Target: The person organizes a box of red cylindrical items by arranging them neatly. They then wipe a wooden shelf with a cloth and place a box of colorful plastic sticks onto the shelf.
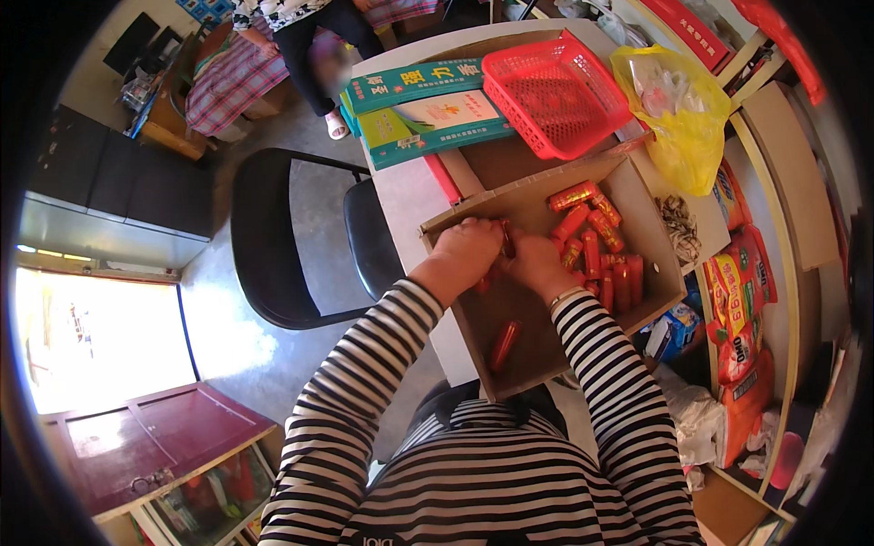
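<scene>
A shallow cardboard box (546,368) lies in front of me, its near corner over the table edge. Over its left part my left hand (468,247) and my right hand (543,263) meet at a small red cylinder (506,237), which both grip between their fingers; the fingers partly hide it. Several red cylinders with gold print (591,252) lie heaped in the right part of the box. A single red cylinder (504,346) rests apart near the box's near left corner. Another red piece shows partly below my left hand.
Behind the box are a red plastic basket (560,99), green printed boxes (430,112) and a yellow plastic bag (689,136). A black folding chair (263,239) stands left of the table. Shelves with packaged goods (741,300) are at the right. Another person (300,34) stands beyond the chair.
</scene>
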Available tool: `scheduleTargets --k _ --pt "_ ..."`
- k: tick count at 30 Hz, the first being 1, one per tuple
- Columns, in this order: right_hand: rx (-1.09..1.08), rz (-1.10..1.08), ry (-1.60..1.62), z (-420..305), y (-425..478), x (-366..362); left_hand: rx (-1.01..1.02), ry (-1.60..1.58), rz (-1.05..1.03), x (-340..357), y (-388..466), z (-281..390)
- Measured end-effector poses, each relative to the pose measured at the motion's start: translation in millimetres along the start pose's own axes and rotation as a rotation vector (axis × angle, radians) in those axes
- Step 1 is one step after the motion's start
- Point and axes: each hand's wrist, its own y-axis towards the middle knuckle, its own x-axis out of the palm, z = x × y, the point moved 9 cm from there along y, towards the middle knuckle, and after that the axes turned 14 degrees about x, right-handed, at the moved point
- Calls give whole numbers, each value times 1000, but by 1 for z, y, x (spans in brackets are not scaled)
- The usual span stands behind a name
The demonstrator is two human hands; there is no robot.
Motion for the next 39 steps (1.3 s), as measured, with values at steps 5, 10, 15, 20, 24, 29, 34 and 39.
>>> scheduleTargets --k 5,10,15,20,24,29,34,39 --pt "-27 -18 66 20 -9 -6 212 3 75 8 30 16" --pt "174 -222 -315 34 -59 11 255 32 31 21 30 16" --pt "178 -377 -229 31 -81 64 280 51 35 15 26 19" --pt "-1 -348 -175 -7 -75 73 226 120 -42 1 21 17" --pt "-134 -235 -158 -27 -72 82 212 132 -41 6 7 7" --pt "107 -4 -293 37 -43 -17 173 116 -55 6 6 10" --pt "401 -8 -230 94 -12 -35 236 115 -40 2 38 32" --pt "295 42 -230 80 -12 -26 258 74 -31 23 59 36"
